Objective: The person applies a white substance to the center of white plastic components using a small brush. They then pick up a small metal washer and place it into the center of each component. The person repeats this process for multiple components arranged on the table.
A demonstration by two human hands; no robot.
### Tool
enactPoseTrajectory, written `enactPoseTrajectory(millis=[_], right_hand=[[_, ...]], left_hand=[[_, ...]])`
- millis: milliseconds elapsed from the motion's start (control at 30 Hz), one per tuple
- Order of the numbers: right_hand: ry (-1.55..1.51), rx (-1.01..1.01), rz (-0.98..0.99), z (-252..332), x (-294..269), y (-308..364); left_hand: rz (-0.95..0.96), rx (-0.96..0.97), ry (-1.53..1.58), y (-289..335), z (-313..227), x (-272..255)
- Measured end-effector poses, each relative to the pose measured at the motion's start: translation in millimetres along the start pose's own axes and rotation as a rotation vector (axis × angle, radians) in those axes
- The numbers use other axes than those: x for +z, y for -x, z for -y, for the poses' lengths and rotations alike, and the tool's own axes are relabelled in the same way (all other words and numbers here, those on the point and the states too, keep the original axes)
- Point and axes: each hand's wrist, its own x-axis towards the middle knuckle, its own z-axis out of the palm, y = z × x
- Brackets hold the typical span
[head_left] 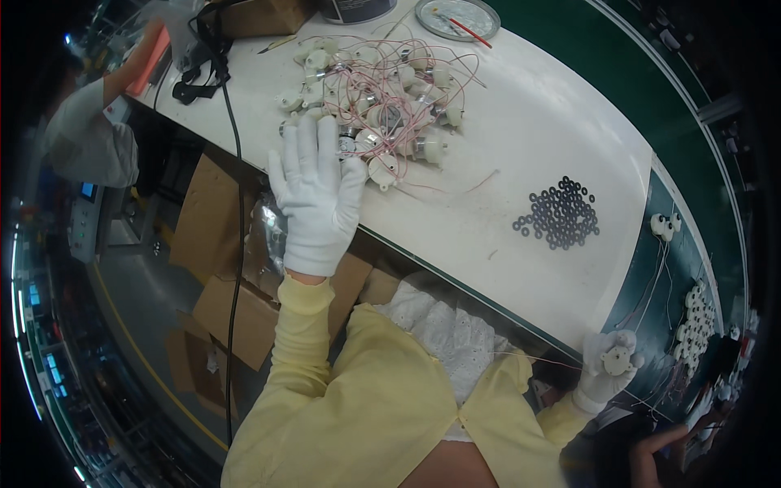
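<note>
My left hand (316, 199), in a white glove, lies palm down at the near edge of a tangled pile of small motors (386, 102) with white plastic housings and pink and white wires. Its fingers are stretched out and together, the tips touching or just over the nearest motors; nothing shows in its grasp. Far to the right, past the table's near edge, my gloved right hand (608, 378) is closed around a small motor with a round white housing (616, 360). A thin wire (541, 358) runs leftward from it toward my lap. The undersides of both hands are hidden.
Small black rings (560, 213) lie heaped on the white table (488, 220). A round tray (458, 18) with a red brush (470, 31) sits at the back. White round parts (694, 329) crowd the green surface at right. Cardboard boxes (207, 220) stand below left, beside a hanging black cable (237, 268).
</note>
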Motion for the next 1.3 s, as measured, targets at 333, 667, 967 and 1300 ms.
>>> enactPoseTrajectory(millis=[333, 667, 967, 1300], right_hand=[[1.205, 0.096, -0.239, 25, 39, -19], [1.646, -0.150, 0.263, 3, 62, -99], [1.422, 0.170, 0.054, 3, 42, -108], [1.570, 0.014, 0.073, -11, 54, -115]], left_hand=[[-0.223, -0.125, 0.020, 8, -6, -2], [-0.179, -0.250, 0.315, 12, -35, 6], [-0.155, 0.127, 0.366, 0, -37, 11], [-0.013, 0.077, 0.241, 1, -33, 5]])
